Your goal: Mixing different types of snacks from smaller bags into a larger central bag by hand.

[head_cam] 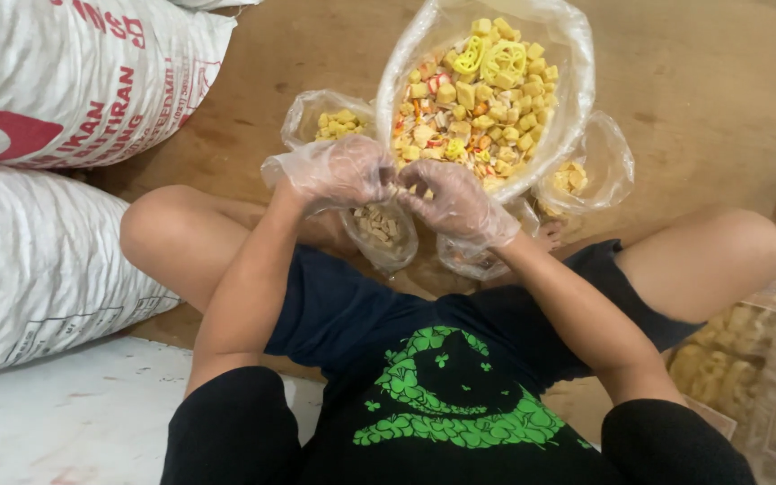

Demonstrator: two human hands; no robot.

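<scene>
Head view: both gloved hands, left (339, 171) and right (455, 199), are pinching a small bag (383, 235) shut; filled bags (330, 121) are lying beside the big sack (478, 90).

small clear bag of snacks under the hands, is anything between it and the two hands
Nothing visible does. The left hand and right hand, each in a thin clear plastic glove, meet at the top of the small clear plastic bag of pale snack pieces, which hangs just below them. The large open bag of yellow snacks lies behind.
</scene>
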